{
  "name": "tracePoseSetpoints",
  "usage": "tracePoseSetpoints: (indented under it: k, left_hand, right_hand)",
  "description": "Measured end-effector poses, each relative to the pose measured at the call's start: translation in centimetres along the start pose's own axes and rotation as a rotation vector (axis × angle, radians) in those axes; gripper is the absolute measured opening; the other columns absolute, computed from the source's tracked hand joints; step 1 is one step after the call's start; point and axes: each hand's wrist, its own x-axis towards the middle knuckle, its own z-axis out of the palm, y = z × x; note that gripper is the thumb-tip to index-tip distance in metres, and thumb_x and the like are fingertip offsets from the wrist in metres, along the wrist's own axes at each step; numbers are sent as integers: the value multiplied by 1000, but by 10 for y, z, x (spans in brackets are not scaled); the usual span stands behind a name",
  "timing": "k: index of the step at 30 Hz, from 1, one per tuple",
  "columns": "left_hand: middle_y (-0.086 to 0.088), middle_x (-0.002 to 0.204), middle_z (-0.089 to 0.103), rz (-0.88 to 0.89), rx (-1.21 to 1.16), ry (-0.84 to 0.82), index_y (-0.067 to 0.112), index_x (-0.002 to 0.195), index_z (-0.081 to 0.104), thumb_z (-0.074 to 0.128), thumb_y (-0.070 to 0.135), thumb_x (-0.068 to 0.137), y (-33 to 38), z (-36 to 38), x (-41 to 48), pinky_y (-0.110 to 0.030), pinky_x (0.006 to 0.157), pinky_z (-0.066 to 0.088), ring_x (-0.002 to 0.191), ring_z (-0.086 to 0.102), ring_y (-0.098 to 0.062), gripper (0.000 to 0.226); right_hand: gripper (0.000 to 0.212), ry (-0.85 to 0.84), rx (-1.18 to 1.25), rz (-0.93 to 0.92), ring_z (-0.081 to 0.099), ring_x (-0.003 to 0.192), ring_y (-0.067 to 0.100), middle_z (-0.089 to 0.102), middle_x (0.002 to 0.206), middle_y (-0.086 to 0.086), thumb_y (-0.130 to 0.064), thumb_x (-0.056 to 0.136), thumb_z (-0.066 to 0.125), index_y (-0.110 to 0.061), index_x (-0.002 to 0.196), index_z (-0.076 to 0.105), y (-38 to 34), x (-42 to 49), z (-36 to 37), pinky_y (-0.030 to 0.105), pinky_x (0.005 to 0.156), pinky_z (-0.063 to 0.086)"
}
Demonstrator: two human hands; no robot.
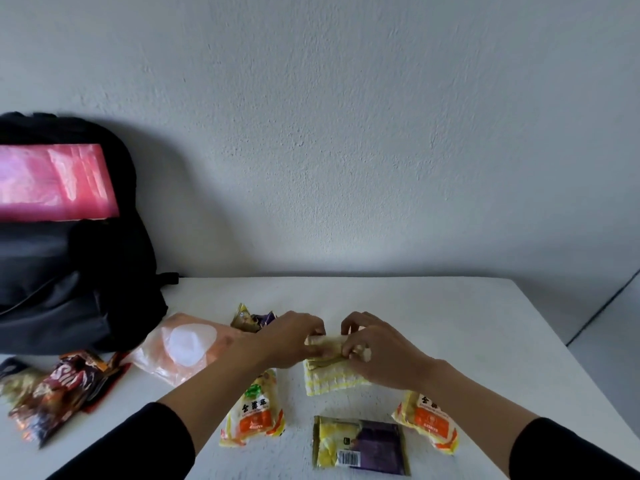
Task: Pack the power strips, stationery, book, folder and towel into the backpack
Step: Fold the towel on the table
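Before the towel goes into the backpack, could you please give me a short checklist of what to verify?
1. Both hands on towel: ok, left hand and right hand pinch its far edge.
2. Towel fully rolled: not ok, near part lies flat on the table.
3. Backpack upright: ok, against the wall.
4. Backpack open: ok, pink folder sticks out.
5. Room left inside: cannot tell.
6. Path clear: not ok, orange bag lies between.

Soft woven cloth towel, matt black fabric backpack, glossy plastic folder, matt white table
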Motion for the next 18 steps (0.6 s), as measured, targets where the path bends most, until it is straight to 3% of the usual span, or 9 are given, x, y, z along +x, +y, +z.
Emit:
tracePoseSetpoints:
  k: [2, 5, 9, 12, 16, 18]
  left_hand:
    - [1, 119, 64, 30, -36, 61, 19, 123, 63, 70, 43, 94, 1, 8, -7, -31, 91, 50, 105, 59, -16, 38]
    - [6, 102, 61, 148, -97, 252, 20, 104, 65, 81, 36, 86, 0, 19, -15, -30, 78, 52, 89, 57, -12, 29]
    - [5, 93, 55, 366, 10, 401, 16, 88, 64, 86, 16, 77, 7, 32, -27, -24, 65, 41, 84, 41, -7, 24]
    - [4, 100, 57, 433, 1, 363, 18, 88, 67, 84, 12, 78, 7, 39, -36, -20, 68, 39, 90, 39, -3, 20]
    - [15, 119, 55, 388, -100, 172, 30, 108, 75, 72, 45, 92, 1, 28, -48, -19, 86, 46, 105, 45, 2, 22]
    - [16, 124, 54, 323, -104, 84, 30, 115, 76, 63, 47, 98, 3, 17, -47, -16, 90, 44, 110, 46, 4, 27]
  right_hand:
    - [13, 25, 166, 31, 57, 94, 6, 60, 105, -12, -11, 83, 68, -20, 91, 73, -3, -2, -3, 17, 78, 44]
    - [36, 30, 247, 69, 57, 83, 13, 60, 94, -9, 1, 82, 64, -25, 103, 53, -4, -6, -3, 22, 65, 47]
    - [36, -11, 58, 40, 53, 80, 14, 58, 87, -6, 11, 71, 57, -18, 92, 65, -6, -16, 10, 38, 69, 49]
    - [35, -27, -96, -42, 50, 86, 12, 58, 88, -8, 5, 71, 60, -20, 93, 72, -6, -25, 15, 36, 74, 47]
    - [31, -80, -214, -102, 48, 100, 12, 57, 103, -6, -10, 80, 62, -23, 104, 77, -19, -34, 4, 30, 85, 41]
    - [21, -111, -184, -68, 47, 105, 10, 54, 111, -8, -24, 84, 65, -22, 100, 78, -23, -37, -3, 28, 92, 39]
